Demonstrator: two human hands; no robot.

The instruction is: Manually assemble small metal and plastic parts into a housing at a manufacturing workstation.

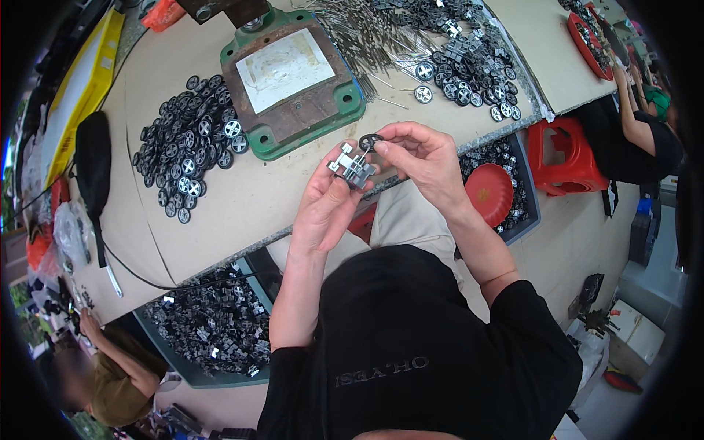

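Observation:
My left hand (323, 202) is closed around a small grey and silver toy-car chassis (353, 169), held above the table's near edge. Between the thumb and fingers of my right hand (422, 158) is a small black toy wheel (370, 142) with a spoked hub. A thin metal axle seems to run from the wheel down to the chassis; whether it passes through cannot be made out. Just beyond my hands stands a green-based press (293, 81) with a white plate on its bed. To its left lies a heap of black wheels (183, 143).
Thin metal rods (352, 37) lie behind the press, beside more wheels and grey parts (469, 70). Below the table edge are a bin of parts (209, 323) at left and one with a red dish (489, 195) at right. A red stool (561, 158) stands farther right. Other people work at both sides.

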